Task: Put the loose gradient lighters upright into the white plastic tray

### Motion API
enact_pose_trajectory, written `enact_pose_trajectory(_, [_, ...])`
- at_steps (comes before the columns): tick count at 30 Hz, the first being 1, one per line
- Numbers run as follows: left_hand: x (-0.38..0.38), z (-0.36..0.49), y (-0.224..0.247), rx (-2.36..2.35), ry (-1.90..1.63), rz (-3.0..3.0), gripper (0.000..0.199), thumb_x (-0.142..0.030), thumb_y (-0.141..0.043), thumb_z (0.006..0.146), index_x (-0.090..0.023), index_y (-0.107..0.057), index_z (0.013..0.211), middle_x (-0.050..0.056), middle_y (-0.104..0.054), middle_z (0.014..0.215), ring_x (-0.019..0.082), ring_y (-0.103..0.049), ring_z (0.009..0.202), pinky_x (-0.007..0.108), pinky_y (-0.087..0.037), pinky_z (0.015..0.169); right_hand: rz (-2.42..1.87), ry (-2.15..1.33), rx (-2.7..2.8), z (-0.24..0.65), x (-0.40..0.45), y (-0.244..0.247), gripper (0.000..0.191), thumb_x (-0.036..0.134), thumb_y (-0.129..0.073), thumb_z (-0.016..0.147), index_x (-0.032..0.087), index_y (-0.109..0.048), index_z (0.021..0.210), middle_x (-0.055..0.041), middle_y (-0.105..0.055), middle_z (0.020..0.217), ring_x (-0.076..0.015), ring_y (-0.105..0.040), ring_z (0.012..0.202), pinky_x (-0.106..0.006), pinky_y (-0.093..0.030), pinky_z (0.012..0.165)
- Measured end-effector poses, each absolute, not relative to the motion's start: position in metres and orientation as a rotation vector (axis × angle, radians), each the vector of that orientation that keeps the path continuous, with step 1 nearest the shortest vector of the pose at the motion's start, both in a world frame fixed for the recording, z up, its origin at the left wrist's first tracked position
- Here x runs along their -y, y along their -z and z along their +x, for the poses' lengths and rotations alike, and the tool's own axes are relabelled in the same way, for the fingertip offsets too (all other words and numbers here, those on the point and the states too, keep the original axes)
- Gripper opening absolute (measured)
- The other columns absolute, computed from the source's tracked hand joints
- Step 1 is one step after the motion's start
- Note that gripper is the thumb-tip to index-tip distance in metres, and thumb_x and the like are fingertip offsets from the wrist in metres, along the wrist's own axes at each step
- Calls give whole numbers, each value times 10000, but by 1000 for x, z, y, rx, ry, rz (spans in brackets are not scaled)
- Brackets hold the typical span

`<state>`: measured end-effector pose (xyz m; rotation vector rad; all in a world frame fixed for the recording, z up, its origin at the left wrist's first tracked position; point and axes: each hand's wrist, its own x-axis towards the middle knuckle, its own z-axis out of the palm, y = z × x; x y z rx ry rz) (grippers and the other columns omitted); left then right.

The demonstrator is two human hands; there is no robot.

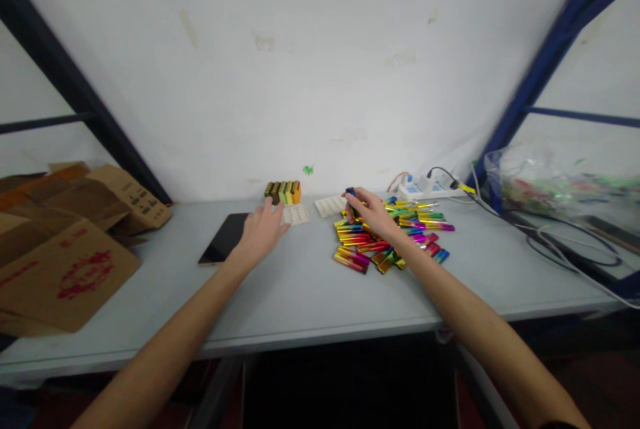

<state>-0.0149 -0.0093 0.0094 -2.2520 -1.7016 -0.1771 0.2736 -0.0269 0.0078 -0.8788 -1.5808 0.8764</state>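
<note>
My left hand reaches to the front of a block of upright yellow and black tubes, its fingers stretched out and apart. Whether the fingertips touch the block is hard to tell. A pale tray with round hollows lies just right of these fingers. Between the fingers of my right hand is a shiny dark blue tube, held above the left side of a pile of shiny multicoloured tubes. Another pale hollowed tray rests against the wall side, left of my right hand.
A black tablet lies beside my left forearm. Cardboard boxes crowd the left end of the table. At the back right sit a white power strip and loose cables. A plastic bag stands at the far right.
</note>
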Motion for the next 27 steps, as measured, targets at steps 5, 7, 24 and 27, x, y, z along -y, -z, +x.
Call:
enact_pose_trajectory(5, [-6,36,-13,1391,265,-2452,384,-372,-550,1000,-162,-601,1318,194,-586,1297,361,-549,1230,448,-468,1000,-904,-832,1614,274,28,-9,389,587,-589,945,200,-605,975,26,-612,749,-130,-605,602,-279,-512,621])
enact_pose_trajectory(7, [-25,55,-8,1284,287,-2560,399,-386,-545,1003,-156,-605,1323,191,-613,1271,353,-546,1248,460,-433,1050,-911,-812,1626,275,29,-11,380,580,-591,945,201,-602,957,29,-606,740,-129,-601,598,-276,-510,619])
enact_pose_trajectory(24, [-27,23,1,1246,569,-2744,548,-485,-531,988,-137,-548,1411,197,-576,1357,336,-543,1300,460,-427,1135,-871,-841,1667,275,30,-6,348,571,-498,997,224,-523,985,41,-575,762,-107,-507,568,-255,-409,554])
enact_pose_trajectory(27, [5,-10,1,1311,561,-2789,605,-553,-501,991,-142,-545,1432,182,-570,1407,327,-537,1332,449,-412,1166,-888,-885,1640,271,31,-5,363,585,-501,992,223,-524,990,62,-492,705,-102,-445,536,-249,-355,513])
